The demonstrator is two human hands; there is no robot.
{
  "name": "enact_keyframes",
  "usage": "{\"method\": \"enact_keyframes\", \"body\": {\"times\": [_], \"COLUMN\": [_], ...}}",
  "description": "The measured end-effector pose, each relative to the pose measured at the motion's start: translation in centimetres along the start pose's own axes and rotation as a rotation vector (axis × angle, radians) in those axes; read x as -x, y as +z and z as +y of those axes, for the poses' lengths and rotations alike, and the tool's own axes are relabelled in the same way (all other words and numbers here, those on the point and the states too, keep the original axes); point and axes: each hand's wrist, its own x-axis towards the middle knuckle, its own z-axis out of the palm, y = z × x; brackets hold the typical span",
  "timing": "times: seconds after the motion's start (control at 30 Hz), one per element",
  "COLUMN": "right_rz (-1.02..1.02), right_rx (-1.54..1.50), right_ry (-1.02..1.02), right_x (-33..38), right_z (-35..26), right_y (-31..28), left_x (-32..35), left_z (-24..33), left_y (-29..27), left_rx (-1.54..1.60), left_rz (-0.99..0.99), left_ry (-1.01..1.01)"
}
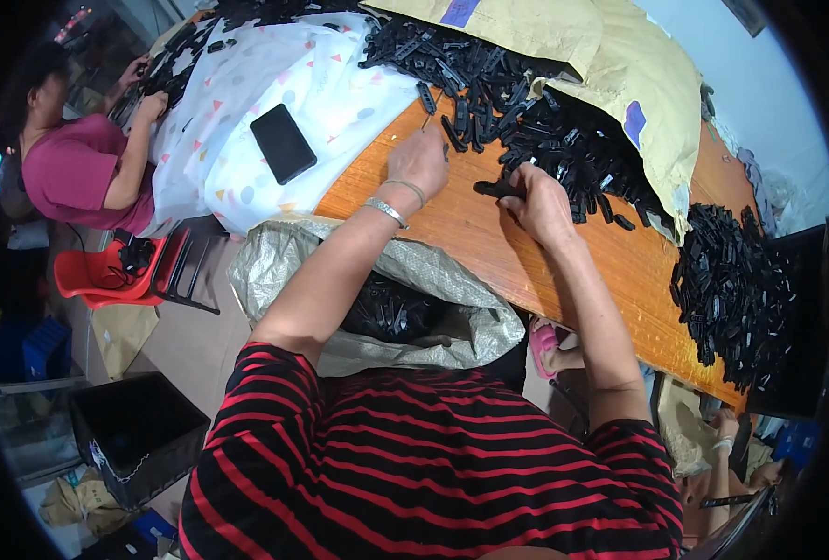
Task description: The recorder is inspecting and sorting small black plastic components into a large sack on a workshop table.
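Observation:
My right hand (543, 207) pinches a small, elongated black plastic piece (494, 189) just above the wooden table (461, 210). To its left, my left hand (418, 170) is closed, with its fingertips pointing at the far side. Something thin and dark shows at those fingertips, too small to name. Beyond both hands lies a heap of similar black plastic pieces (564, 154), with a few loose ones near my left fingertips. A large brown paper bag (652, 84) lies partly over the heap.
Below the table edge, a woven sack (470, 345) holds dark pieces in front of me. A phone (284, 143) lies on a patterned white sheet (232, 112) at left, where a co-worker (78, 173) sits. Another black pile (727, 289) is at right, near another person's arm (724, 467).

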Motion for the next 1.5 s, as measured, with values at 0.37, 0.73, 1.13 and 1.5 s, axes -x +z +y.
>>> {"method": "enact_keyframes", "body": {"times": [0.37, 0.73, 1.13, 1.5], "right_rz": [0.229, 0.171, 0.194, 0.4], "right_rx": [-0.441, -0.651, -0.623, -0.452], "right_ry": [-0.017, -0.091, -0.157, -0.308], "right_x": [1.1, 1.4, 1.2, 2.4], "right_z": [-1.6, -6.7, -7.0, -9.8], "right_y": [1.2, 1.2, 1.8, 0.9], "left_x": [2.0, 6.5, 8.0, 10.3], "left_z": [0.2, 1.0, 1.0, 3.0], "left_y": [-1.4, -4.4, -5.0, -6.0], "left_rx": [0.25, 1.327, 1.215, 0.947], "left_rz": [-0.084, -0.133, -0.022, 0.237], "left_ry": [0.033, -0.004, 0.083, 0.211]}}
